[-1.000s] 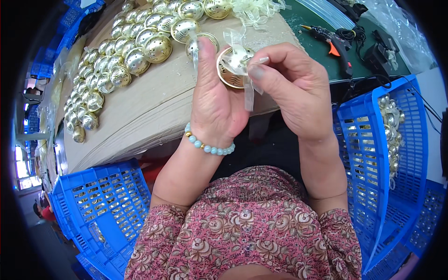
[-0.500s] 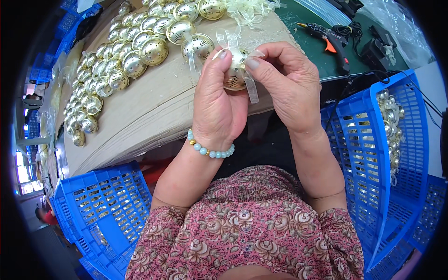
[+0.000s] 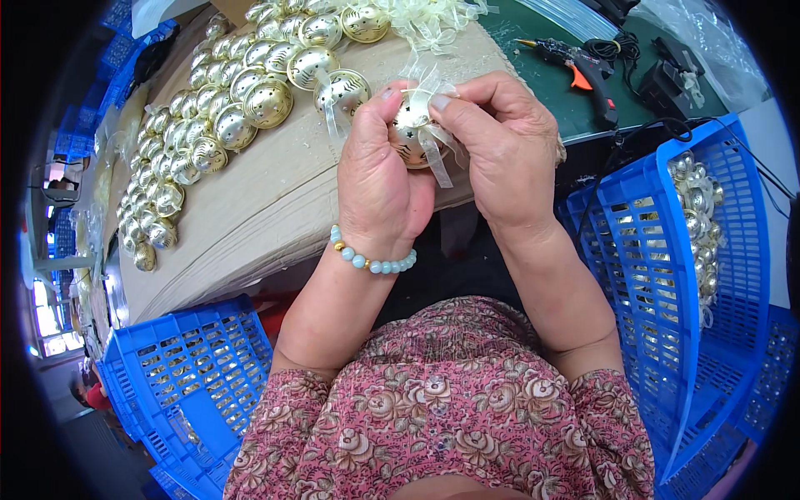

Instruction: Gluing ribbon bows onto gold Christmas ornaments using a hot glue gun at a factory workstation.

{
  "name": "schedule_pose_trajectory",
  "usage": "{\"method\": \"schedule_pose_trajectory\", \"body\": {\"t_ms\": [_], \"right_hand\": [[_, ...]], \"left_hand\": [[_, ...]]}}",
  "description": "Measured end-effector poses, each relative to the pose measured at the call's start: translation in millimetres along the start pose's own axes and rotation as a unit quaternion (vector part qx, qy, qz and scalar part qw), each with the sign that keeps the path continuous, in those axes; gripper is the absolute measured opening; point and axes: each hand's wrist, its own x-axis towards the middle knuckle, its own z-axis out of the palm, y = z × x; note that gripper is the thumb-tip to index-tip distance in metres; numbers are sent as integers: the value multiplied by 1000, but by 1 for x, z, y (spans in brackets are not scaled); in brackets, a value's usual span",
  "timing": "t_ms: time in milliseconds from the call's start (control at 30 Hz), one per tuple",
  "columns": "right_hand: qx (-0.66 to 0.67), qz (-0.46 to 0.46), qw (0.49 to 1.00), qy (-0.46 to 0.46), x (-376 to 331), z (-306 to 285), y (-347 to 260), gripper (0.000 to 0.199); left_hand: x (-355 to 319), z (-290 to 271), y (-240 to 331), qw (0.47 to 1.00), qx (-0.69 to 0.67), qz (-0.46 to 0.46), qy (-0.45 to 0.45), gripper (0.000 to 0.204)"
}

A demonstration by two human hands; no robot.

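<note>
I see the left hand [image 3: 379,171] clasping a gold bell [image 3: 407,137] by the brown worktop's [image 3: 279,187] front edge, the right hand [image 3: 510,137] pinching its ribbon bow [image 3: 419,107]. The bow faces up toward me, a tail [image 3: 437,160] slanting down rightward; the bell's long axis I can't judge. Blue crates [image 3: 202,417] flank the worktop. Since a second ago, the left thumb [image 3: 375,121] has closed in on the bell.

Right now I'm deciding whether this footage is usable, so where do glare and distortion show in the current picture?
Head view: white highlights on the held gold ball and the piled balls; head view: the bright window at far left is blown out; head view: the right-hand blue crate's edges bend, and the picture's corners go black.
</note>
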Motion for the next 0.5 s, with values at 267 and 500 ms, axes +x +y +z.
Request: {"method": "schedule_pose_trajectory", "body": {"t_ms": [267, 500], "right_hand": [[44, 69, 997, 4, 5, -13, -2, 9], [-270, -208, 938, -68, -14, -32, -5, 75]], "left_hand": [[0, -6, 7, 994, 18, -86, -61, 30], [-13, 23, 6, 989, -13, -87, -116, 53]]}}
